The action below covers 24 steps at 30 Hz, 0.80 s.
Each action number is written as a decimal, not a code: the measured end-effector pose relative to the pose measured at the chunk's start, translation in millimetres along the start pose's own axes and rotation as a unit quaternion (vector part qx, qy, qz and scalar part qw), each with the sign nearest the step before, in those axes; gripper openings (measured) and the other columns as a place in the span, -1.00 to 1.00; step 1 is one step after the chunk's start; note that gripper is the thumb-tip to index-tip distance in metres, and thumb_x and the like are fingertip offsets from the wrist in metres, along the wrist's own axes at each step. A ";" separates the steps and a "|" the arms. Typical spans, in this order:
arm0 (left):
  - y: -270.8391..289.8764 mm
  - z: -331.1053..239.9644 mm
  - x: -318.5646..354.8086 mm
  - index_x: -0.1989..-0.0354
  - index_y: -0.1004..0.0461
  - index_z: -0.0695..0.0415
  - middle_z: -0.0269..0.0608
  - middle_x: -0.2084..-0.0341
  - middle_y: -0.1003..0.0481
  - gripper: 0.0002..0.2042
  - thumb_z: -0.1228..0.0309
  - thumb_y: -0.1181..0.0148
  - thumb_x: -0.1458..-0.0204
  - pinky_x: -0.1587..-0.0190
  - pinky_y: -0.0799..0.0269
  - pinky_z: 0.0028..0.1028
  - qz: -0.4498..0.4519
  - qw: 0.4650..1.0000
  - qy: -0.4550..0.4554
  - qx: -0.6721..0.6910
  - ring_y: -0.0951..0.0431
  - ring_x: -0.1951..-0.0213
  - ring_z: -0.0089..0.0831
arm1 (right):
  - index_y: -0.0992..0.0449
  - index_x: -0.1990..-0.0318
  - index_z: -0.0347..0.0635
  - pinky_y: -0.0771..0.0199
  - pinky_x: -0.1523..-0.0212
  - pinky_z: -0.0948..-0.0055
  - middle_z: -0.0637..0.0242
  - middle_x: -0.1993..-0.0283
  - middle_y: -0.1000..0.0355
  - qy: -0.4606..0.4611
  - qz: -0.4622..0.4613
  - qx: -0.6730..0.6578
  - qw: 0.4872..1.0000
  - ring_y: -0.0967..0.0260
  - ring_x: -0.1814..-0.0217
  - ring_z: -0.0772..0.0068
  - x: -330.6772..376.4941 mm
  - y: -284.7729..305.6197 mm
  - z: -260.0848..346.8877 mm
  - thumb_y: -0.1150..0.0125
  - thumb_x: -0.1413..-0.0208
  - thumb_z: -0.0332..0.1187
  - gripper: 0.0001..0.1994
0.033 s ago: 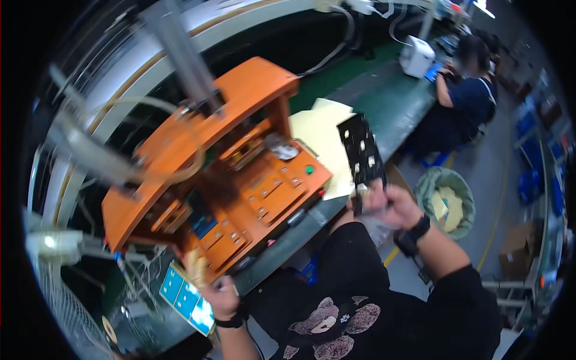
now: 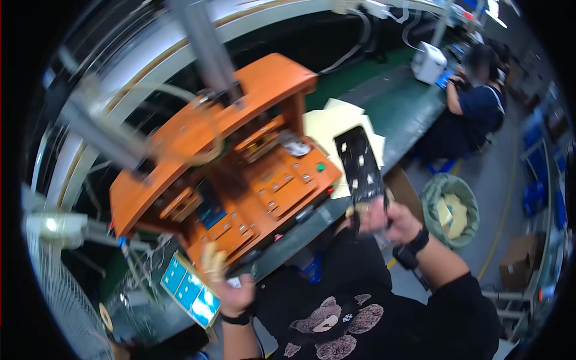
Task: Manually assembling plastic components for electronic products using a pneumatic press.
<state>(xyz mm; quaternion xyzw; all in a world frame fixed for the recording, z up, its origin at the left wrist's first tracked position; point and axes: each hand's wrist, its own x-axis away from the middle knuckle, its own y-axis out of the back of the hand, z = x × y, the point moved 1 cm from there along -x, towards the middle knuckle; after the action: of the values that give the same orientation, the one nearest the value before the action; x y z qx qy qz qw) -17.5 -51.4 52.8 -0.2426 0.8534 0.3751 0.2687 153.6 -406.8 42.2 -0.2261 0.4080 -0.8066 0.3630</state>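
Observation:
My right hand (image 2: 396, 221) is closed on the near end of a black tray (image 2: 353, 157), a flat dark panel with several small pale pieces or openings in it. This panel tilts over pale yellow sheets. My left hand (image 2: 231, 285) is blurred, its fingers stretched out and apart, with yellow covers on the fingertips. It hovers by the front left of an orange two-station press fixture (image 2: 273, 201). A small whitish patch shows near its palm; I cannot tell what it is. Close to that hand lies a panel with bright blue rectangles (image 2: 191, 291).
Pale yellow sheets (image 2: 322, 123) lie right of the fixture on the green bench (image 2: 399, 99). A lined bin (image 2: 429, 207) stands on the floor to the right. Metal cylinders (image 2: 207, 45) and hoses rise above the fixture. A co-worker (image 2: 480, 111) sits farther along, beside a white device (image 2: 428, 62).
The whole view has shifted slightly, so the bench and fixture sit a little farther right. The black tray is tilted differently in my right hand. My left hand remains near the fixture's front.

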 end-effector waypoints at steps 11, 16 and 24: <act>18.2 -47.0 2.9 -0.16 -0.37 0.19 0.01 -0.09 -0.44 -0.29 0.36 -0.51 0.27 -0.24 -0.28 -0.12 0.159 0.982 -0.100 0.019 -0.43 -0.16 0.04 | -0.08 -0.37 -0.19 -0.32 -0.27 0.11 0.17 -0.26 -0.30 -0.158 0.225 -0.021 0.961 -0.32 -0.26 0.14 -69.1 -72.5 -156.2 -0.28 -0.17 -0.14 -0.29; 40.1 6.7 -53.5 -0.15 -0.39 0.12 -0.03 -0.10 -0.44 -0.31 0.52 -0.40 0.32 -0.23 -0.28 -0.16 0.160 0.980 -0.089 -0.083 -0.39 -0.18 -0.01 | -0.13 -0.36 -0.17 -0.42 -0.11 0.34 0.16 -0.18 -0.40 -0.163 0.138 0.084 0.973 -0.42 -0.12 0.34 -87.4 -80.5 -146.2 0.10 -0.39 -0.14 -0.51; 41.6 36.5 -87.7 -0.20 -0.35 0.20 0.10 -0.09 -0.42 -0.32 0.13 -0.39 0.09 -0.24 -0.25 -0.18 0.331 0.931 -0.005 -0.156 -0.35 -0.19 0.03 | -0.32 -0.24 -0.18 -0.42 0.01 0.52 0.21 -0.03 -0.51 -0.175 -0.006 0.188 0.966 -0.46 0.07 0.51 -46.0 -38.6 -143.3 0.02 -0.36 -0.25 -0.62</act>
<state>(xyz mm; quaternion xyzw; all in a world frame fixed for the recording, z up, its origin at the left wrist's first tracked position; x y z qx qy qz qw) 31.7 20.3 109.2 0.0166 0.8147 0.5722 0.0929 72.6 -285.0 -10.2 -0.2939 0.1774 -0.8191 0.4597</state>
